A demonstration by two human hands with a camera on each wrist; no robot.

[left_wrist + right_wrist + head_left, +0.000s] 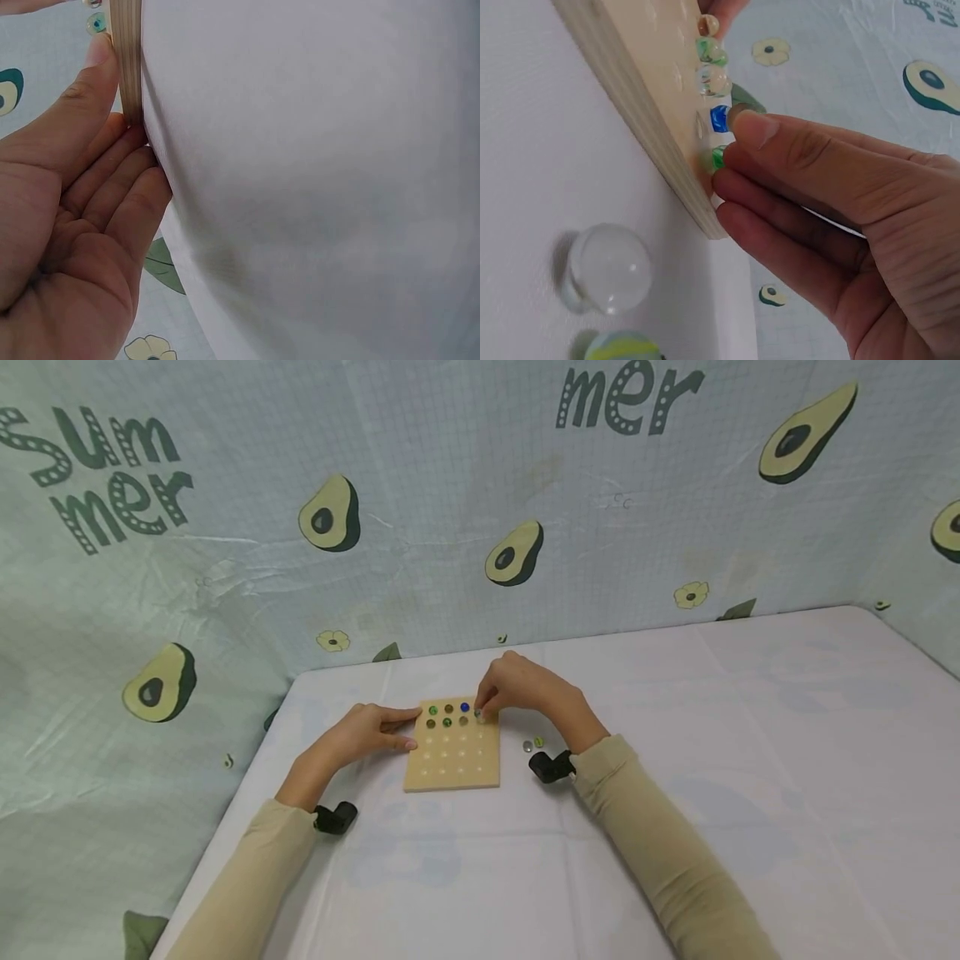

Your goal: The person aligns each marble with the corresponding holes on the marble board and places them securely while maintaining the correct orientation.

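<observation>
A square wooden board [453,768] with rows of round dimples lies on the table. Glass marbles fill part of its two far rows, among them a blue marble [465,707] and a clear marble [714,80]. At the board's left edge my left hand [363,729] holds it between thumb and fingers; in the left wrist view [82,202] the thumb lies against its top. My right hand [517,683] reaches over the far right corner, fingertips pinching a green marble [718,157] at the end of the far row. The fingers partly hide it.
A clear marble [611,268] and a yellow-green marble [539,742] lie loose on the white-covered table [465,877], right of the board. Behind it hangs an avocado-print cloth [420,527]. Black wrist cameras sit on both forearms.
</observation>
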